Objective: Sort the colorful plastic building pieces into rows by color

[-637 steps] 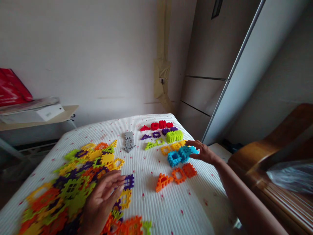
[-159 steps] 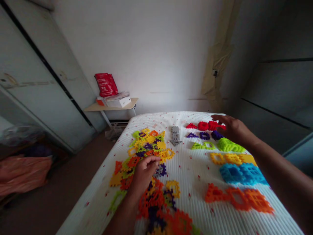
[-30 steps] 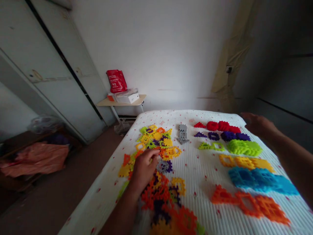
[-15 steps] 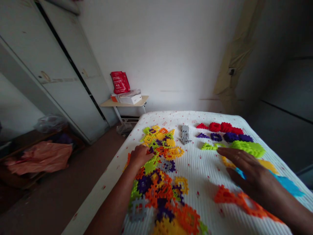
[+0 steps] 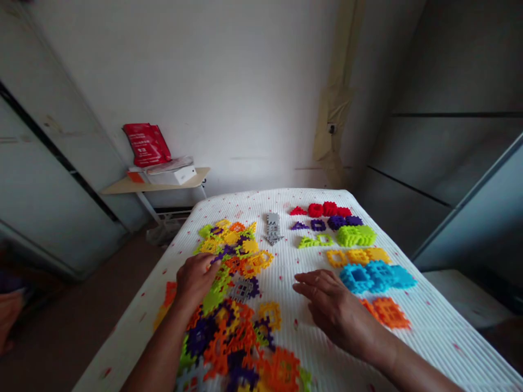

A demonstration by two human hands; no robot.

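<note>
My left hand rests over the left edge of a mixed pile of notched plastic building pieces, its fingers curled at a purple piece; the fingertips are partly hidden. Lime green pieces lie beside the thumb, and a grey window-shaped piece is just right of them. Over the white quilted cover, my right hand hovers with fingers stretched out and nothing visible in it. Orange pieces lie beyond its wrist, partly covered by it, and blue stacks are to its upper right.
Rows sorted by colour run along the right: red, purple, lime and yellow. A grey column lies between pile and rows. A side table with a red bag stands by the wall.
My view has turned right, so the bed appears further left. My right hand has moved left, away from the sorted rows toward the pile. My left hand stays at the pile.
</note>
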